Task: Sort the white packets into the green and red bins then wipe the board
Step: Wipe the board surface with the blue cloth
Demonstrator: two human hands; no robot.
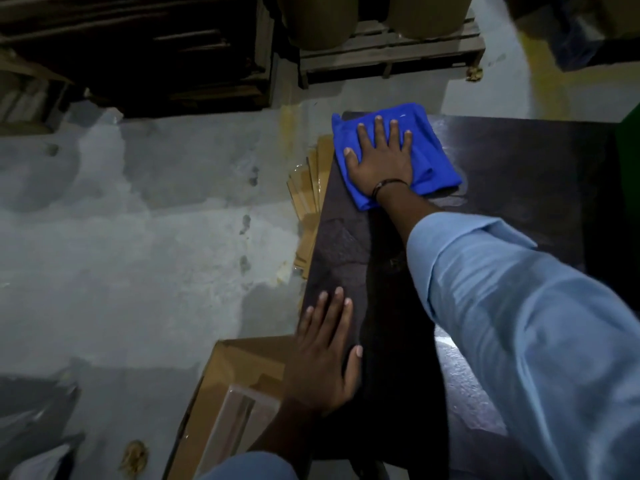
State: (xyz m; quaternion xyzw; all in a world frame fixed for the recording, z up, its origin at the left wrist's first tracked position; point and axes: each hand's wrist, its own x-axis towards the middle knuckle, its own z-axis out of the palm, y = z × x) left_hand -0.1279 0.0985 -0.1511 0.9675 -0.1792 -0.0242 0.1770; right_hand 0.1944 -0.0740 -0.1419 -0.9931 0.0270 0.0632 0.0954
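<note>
Sleeve (519, 323) fabric, light blue, fills the lower right and belongs to the right arm, which reaches forward across the board (519, 161).

1. Left hand (322, 358): lies flat, palm down, on the near left edge of the board. Fingers are straight and slightly spread; the thumb points right. It holds nothing.
2. Right hand (381, 157): presses flat on a blue cloth (436, 168), fingers straight and spread, not curled round the fabric. A dark wristband (388, 186) circles the wrist.
3. The hands are well apart, the right one far forward of the left.

Cloth position: folded and bunched at the far left corner of the board, its left edge reaching the board's rim. A glossy smear (450, 201) shows on the board just beside the cloth's near edge.

Board: dark, with a mottled surface, running from the far corner back toward the camera.

Surroundings:
- A green bin (629, 140) shows as a sliver at the right edge, on the far side of the board.
- Flat cardboard sheets (311, 181) lean against the board's left side.
- A cardboard box (235, 368) sits low at the near left, partly hidden by the left hand.
- Grey concrete floor (138, 237) extends to the left.
- A wooden pallet (381, 53) at the top carries brown drums (318, 19); a dark stack (156, 46) stands to its left.
</note>
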